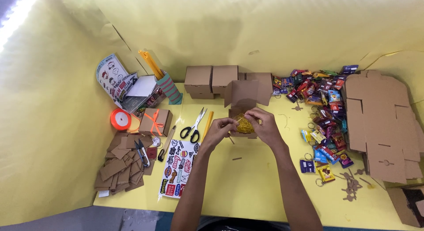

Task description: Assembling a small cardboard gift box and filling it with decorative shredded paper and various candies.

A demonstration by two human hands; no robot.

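Both hands meet over the middle of the yellow table (247,182). The left hand (218,130) and the right hand (265,125) have their fingers curled and pinched on a tangled wad of yellow shredded paper filling (244,124), which sits in a small open brown cardboard box (242,108) whose lid flap stands up behind the hands. The wad lies between the two hands, at the box's mouth; how deep it sits inside cannot be told.

Just left of the left hand lie a pair of black-handled scissors (193,126) and a yellow stick (208,124), and nearer the table's front edge a sheet of colourful stickers (176,169). Further left stand a closed brown box tied with an orange ribbon (155,122), a roll of orange ribbon (120,119) and a heap of small brown cardboard tags (119,167). Behind the open box, three closed brown cardboard boxes (212,81) line the back wall. To the right spreads a pile of small colourful keychain packets (324,111), and beyond it a stack of flat, unfolded cardboard box blanks (382,120).
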